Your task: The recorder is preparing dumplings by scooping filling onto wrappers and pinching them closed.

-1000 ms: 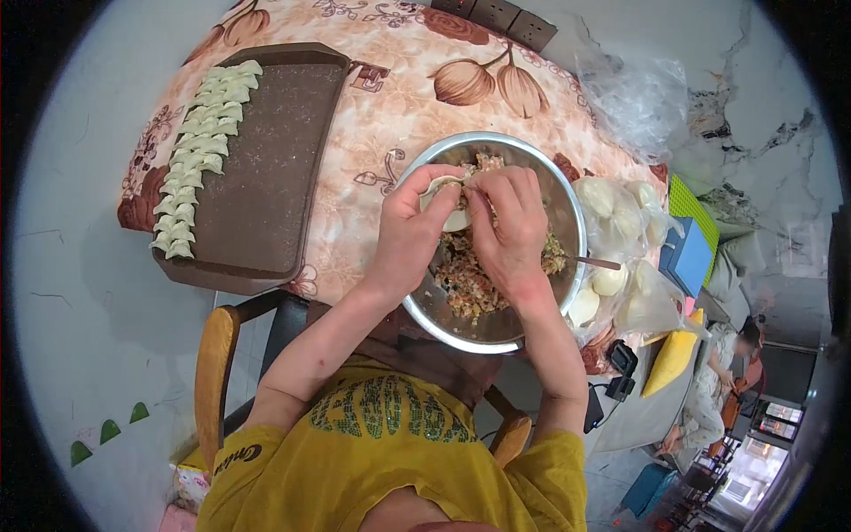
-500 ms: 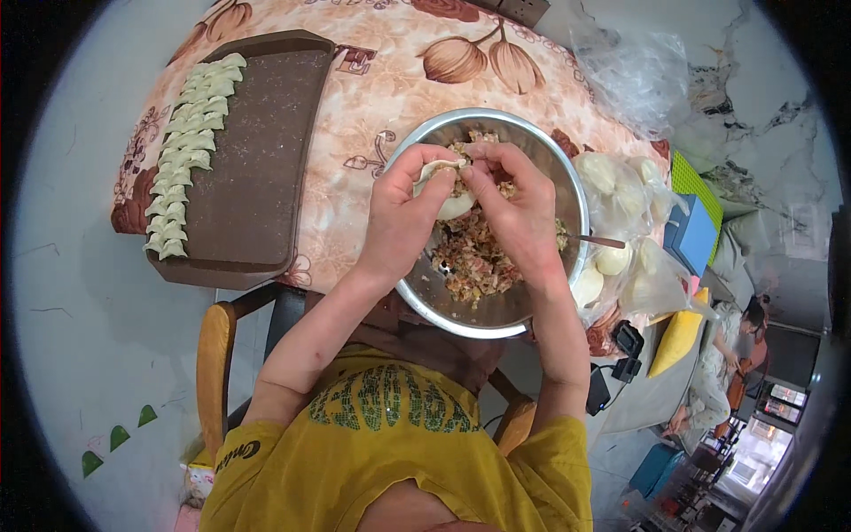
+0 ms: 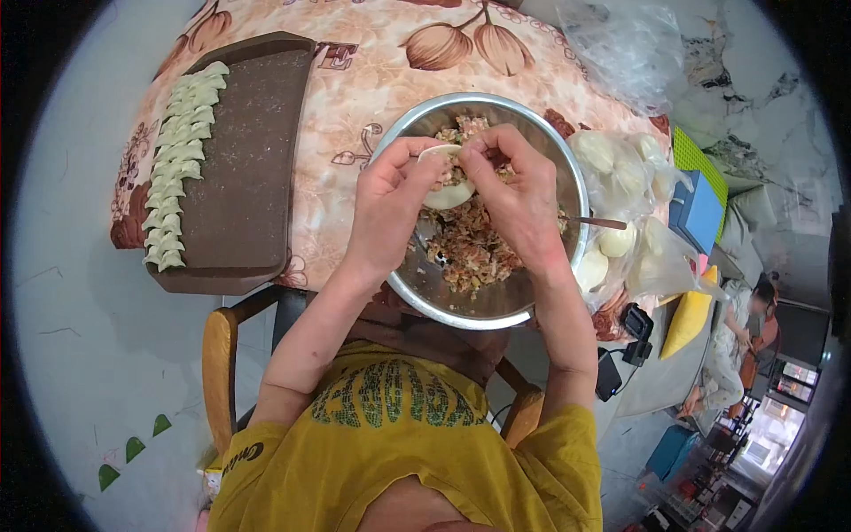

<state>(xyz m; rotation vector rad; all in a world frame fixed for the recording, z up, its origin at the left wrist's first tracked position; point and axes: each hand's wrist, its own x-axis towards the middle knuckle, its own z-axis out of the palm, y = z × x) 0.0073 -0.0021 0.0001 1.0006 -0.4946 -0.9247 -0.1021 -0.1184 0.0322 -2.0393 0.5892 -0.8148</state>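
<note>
Between both hands, over a large steel bowl (image 3: 417,297), is a round dumpling wrapper (image 3: 450,196) with some filling on it. My left hand (image 3: 387,208) grips its left side, thumb on top and fingers curled behind. My right hand (image 3: 517,199) pinches the far right edge between thumb and forefinger. Beneath them the bowl holds minced filling (image 3: 479,257) of meat and greens. A utensil handle (image 3: 601,222) sticks out over the bowl's right rim. On the left, a brown tray (image 3: 241,177) carries a row of folded dumplings (image 3: 184,146) along its left side.
Right of the bowl lie plastic bags (image 3: 656,257) with pale dough rounds (image 3: 591,269). Farther back is a crumpled clear bag (image 3: 625,58). A blue box (image 3: 696,211) and a yellow cushion (image 3: 687,326) are at the right. Another person (image 3: 729,346) sits off at the far right.
Both hands still hold the wrapper; its face is turned more into view, with filling showing on it. The view has shifted slightly, so tray and bowl appear a little higher and farther left.
</note>
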